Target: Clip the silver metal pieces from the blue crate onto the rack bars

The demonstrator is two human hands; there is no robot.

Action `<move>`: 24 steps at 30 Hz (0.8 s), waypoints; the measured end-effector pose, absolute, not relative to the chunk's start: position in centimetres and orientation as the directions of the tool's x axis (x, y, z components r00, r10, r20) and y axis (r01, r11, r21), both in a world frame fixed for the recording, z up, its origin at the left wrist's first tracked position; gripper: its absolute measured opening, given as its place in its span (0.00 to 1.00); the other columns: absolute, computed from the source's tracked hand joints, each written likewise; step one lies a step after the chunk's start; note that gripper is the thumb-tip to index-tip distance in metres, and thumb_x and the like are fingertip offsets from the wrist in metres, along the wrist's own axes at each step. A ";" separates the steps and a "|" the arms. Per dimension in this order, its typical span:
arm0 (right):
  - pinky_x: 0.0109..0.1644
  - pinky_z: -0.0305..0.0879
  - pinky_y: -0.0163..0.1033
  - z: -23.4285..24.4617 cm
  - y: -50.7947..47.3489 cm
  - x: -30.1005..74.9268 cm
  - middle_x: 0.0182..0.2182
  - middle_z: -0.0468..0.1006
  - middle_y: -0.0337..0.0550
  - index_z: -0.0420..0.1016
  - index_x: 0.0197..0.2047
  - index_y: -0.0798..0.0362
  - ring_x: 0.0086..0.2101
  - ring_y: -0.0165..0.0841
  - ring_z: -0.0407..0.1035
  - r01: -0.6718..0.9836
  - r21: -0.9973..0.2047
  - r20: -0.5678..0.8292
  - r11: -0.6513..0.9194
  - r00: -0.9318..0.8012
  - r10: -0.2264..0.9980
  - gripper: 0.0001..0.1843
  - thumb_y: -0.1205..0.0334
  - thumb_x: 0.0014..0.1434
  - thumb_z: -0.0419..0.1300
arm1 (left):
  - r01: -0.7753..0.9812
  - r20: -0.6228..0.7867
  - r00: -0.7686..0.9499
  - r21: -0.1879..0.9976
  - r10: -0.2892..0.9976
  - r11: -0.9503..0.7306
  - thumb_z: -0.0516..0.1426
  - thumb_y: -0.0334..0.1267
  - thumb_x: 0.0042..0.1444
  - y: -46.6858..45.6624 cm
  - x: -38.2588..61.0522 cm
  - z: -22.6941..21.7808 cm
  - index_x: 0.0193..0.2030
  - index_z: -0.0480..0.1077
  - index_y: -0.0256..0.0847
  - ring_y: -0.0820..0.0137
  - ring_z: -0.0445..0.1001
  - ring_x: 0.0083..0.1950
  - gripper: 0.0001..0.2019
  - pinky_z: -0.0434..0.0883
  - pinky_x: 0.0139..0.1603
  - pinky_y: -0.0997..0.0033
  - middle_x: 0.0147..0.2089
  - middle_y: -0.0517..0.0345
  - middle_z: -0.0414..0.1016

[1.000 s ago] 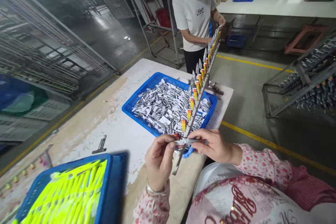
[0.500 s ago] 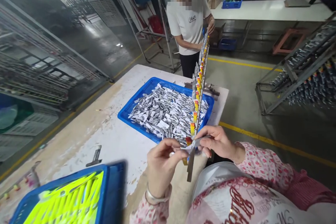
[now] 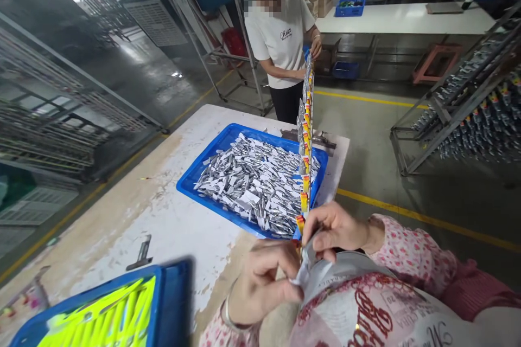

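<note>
My right hand is closed around a small silver-grey, slender piece close to my body. My left hand pinches the white tab at that piece's lower end. Just beyond the fingers runs a long narrow rack bar, lined with yellow-and-red clips; grey pieces hang along its farther part. The bar's near end is hidden by my hands. Under and left of the bar, a blue tray holds a heap of similar silver pieces with white tabs.
A co-worker stands across the table, hands at the bar's far end. Lower left is a blue tray of fluorescent yellow pieces, near a metal bracket. Loaded racks stand right.
Both hands have come lower and nearer my body with the grey piece. The bar's near end, visible before, is now covered. The whole view has shifted slightly.
</note>
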State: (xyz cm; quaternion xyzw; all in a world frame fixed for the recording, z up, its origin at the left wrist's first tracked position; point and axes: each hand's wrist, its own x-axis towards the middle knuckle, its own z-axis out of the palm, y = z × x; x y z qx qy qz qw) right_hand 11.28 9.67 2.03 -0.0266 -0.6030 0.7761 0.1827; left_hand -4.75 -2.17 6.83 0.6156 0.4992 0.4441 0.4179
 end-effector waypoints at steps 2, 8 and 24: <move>0.14 0.58 0.25 1.6 9.6 11.1 0.21 0.74 0.36 0.72 0.38 0.57 0.14 0.22 0.64 -0.214 -0.899 0.135 -0.382 -0.966 0.222 0.19 0.47 0.56 0.63 | 0.070 0.075 0.159 0.994 0.984 -0.087 0.59 0.61 0.46 -2.0 -4.6 6.7 0.17 0.67 0.41 0.70 0.68 0.20 0.24 0.65 0.23 0.70 0.17 0.56 0.69; 0.24 0.67 0.29 2.7 11.8 11.4 0.25 0.77 0.40 0.74 0.38 0.56 0.21 0.25 0.69 -0.279 -0.895 0.430 0.348 -0.747 0.507 0.10 0.56 0.60 0.61 | 0.644 0.325 -0.321 0.763 0.889 -0.047 0.64 0.40 0.51 -1.4 -4.7 5.6 0.37 0.76 0.44 0.69 0.76 0.28 0.07 0.72 0.30 0.73 0.31 0.57 0.80; 0.32 0.68 0.32 -1.8 12.3 11.5 0.30 0.76 0.40 0.69 0.42 0.53 0.26 0.26 0.69 -0.011 -0.859 0.421 0.513 -0.586 0.692 0.11 0.54 0.61 0.58 | 0.229 0.145 -0.500 0.973 0.854 -0.031 0.64 0.41 0.49 2.0 -7.0 3.2 0.34 0.73 0.40 0.69 0.77 0.32 0.09 0.75 0.35 0.72 0.31 0.59 0.78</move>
